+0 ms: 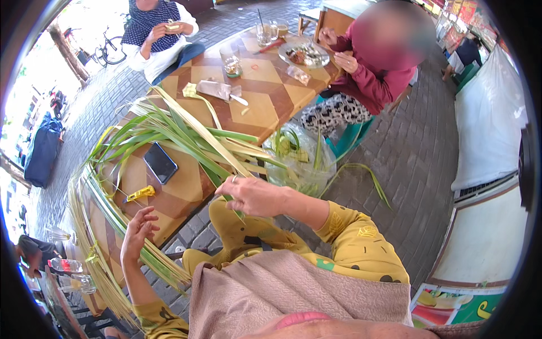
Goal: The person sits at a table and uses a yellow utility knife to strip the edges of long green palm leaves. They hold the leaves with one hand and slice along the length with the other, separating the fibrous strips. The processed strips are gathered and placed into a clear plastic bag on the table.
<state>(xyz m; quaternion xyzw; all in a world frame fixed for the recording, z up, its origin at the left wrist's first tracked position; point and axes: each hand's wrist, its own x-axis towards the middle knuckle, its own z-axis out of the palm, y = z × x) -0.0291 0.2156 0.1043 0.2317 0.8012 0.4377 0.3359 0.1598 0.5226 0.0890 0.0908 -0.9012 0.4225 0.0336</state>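
Observation:
My right hand (254, 195) rests at the near ends of long green and pale palm leaf strips (190, 131), its fingers curled; whether it grips one is unclear. My left hand (142, 231), fingers bent and apart, is over the near edge of the wooden table (182, 178) and holds nothing visible. Beside it lies a bundle of leaf strips (108, 212) that hangs past the table edge. A yellow utility knife (140, 193) and a black smartphone (160, 163) lie on the table. Farther back is a small woven leaf pouch (189, 89) with a long tail.
A clear plastic bag (302, 165) with woven leaf pouches stands right of the table. One person (372, 80) sits by a plate of food (303, 55); another (159, 38) holds food. Glasses (230, 61), a red-handled knife (270, 46) and plastic packets (214, 89) are on the far half.

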